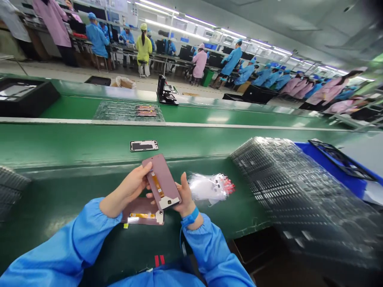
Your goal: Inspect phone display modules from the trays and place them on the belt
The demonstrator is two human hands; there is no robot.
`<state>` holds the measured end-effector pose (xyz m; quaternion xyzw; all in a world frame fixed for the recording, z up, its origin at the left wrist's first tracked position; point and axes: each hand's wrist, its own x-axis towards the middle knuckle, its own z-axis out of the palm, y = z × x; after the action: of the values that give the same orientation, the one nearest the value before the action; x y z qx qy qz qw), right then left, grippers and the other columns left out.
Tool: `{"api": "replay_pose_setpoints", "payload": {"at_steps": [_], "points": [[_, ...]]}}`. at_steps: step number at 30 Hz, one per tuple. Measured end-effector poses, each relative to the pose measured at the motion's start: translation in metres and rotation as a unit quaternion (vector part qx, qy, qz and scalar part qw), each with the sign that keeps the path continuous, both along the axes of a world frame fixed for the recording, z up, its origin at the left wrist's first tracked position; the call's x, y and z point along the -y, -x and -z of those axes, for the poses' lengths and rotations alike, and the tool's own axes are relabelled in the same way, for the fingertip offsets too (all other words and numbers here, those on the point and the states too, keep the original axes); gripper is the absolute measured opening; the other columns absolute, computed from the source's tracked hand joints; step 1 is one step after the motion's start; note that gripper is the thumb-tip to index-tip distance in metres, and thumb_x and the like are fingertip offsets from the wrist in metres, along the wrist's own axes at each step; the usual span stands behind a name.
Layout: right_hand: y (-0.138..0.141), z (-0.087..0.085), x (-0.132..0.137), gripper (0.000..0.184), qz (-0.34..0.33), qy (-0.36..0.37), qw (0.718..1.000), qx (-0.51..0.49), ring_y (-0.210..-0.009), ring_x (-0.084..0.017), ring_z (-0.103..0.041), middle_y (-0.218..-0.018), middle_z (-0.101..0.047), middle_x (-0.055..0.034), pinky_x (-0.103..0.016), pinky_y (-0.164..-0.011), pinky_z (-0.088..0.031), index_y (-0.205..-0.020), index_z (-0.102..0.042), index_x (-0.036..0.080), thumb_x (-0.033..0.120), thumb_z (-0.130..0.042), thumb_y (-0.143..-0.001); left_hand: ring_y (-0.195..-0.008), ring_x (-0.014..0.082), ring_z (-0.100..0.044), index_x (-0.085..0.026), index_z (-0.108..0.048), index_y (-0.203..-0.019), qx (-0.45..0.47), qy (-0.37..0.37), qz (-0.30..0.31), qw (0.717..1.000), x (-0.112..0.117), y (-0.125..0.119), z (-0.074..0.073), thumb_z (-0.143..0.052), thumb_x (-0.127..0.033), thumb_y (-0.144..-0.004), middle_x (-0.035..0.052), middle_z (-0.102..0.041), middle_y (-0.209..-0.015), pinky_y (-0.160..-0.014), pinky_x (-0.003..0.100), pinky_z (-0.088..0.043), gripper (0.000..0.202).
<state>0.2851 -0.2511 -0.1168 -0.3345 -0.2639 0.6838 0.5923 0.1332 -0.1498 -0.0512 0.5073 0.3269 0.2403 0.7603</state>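
At the green assembly bench [54,203], I have both hands on one phone display module [163,175], tilted up off the surface with its copper-pink back toward the camera. My left hand [127,189] pinches its upper left edge, thumb and fingers closed narrowly on the panel. My right hand [183,195] supports the lower right corner, with the fingers behind and the thumb pressed against the edge. An orange flex cable [157,184] runs along the module's back, and a pale tab [169,202] sits at its lower end.

Directly under my hands, a second display module [140,211] lies flat on the bench, with a yellow strip across it. Just beside my right hand is a clear bag of film pieces with red tabs [209,187]. A blue wristband [190,217] circles my right wrist, below the blue sleeve [206,247].

Ahead, a black-framed phone panel [144,146] lies on the green ledge. Farther right sits a tall stack of clear plastic trays [299,191], and beyond the conveyor belt [239,117], co-workers [233,61] in smocks sit at benches.
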Motion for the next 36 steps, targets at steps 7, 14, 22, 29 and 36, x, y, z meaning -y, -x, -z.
{"api": "replay_pose_setpoints", "payload": {"at_steps": [7,14,22,29,36], "points": [[0.002,0.007,-0.002,0.065,0.007,0.012,0.978,-0.208,-0.073,-0.018,-0.066,-0.104,-0.075,-0.0089,-0.029,-0.062,-0.051,-0.119,-0.066,0.019,0.07,-0.064,-0.079,-0.104,0.0323,-0.066,-0.013,-0.071,-0.103,-0.146,-0.201,-0.002,0.969,-0.088,-0.026,0.016,-0.073,-0.055,-0.075,0.0138,-0.073,-0.102,-0.086,0.037,-0.051,0.05],[-0.008,0.012,-0.009,0.063,0.041,0.023,0.983,-0.178,-0.074,-0.02,-0.066,-0.104,-0.076,-0.0086,-0.031,-0.06,-0.048,-0.117,-0.067,0.021,0.073,-0.056,-0.084,-0.148,0.0528,-0.014,-0.009,-0.057,-0.131,-0.288,-0.348,-0.09,0.888,-0.195,0.02,0.04,-0.091,-0.042,-0.045,0.0264,-0.047,-0.149,-0.117,0.061,-0.013,0.098],[-0.005,0.012,-0.008,0.061,0.079,0.005,0.98,-0.182,-0.102,-0.022,-0.068,-0.115,-0.074,-0.0093,-0.039,-0.089,-0.054,-0.122,-0.065,0.02,0.067,-0.065,-0.082,-0.128,0.0364,-0.049,-0.016,-0.061,-0.125,-0.253,-0.407,-0.147,0.866,-0.177,0.062,0.046,-0.077,-0.054,-0.062,0.0155,-0.056,-0.133,-0.111,0.043,-0.038,0.075],[-0.001,-0.004,0.004,0.056,0.12,-0.031,0.987,-0.104,-0.124,-0.03,-0.061,-0.135,-0.065,-0.0089,-0.056,-0.107,-0.046,-0.126,-0.064,0.026,0.057,-0.071,-0.08,-0.106,0.0253,-0.069,-0.032,-0.036,-0.142,0.005,-0.198,-0.244,0.949,-0.098,0.107,0.021,-0.063,-0.063,-0.08,0.0045,-0.063,-0.119,-0.081,0.036,-0.059,0.074],[0.018,-0.03,0.03,0.059,0.165,-0.152,0.962,0.155,-0.128,-0.031,-0.059,-0.138,-0.062,-0.0092,-0.055,-0.111,-0.044,-0.135,-0.059,0.03,0.048,-0.078,-0.082,-0.132,0.0384,-0.055,-0.028,-0.06,-0.136,0.168,0.033,-0.09,0.981,0.018,0.118,0.023,-0.087,-0.046,-0.066,0.011,-0.064,-0.138,-0.103,0.047,-0.051,0.076]]}}
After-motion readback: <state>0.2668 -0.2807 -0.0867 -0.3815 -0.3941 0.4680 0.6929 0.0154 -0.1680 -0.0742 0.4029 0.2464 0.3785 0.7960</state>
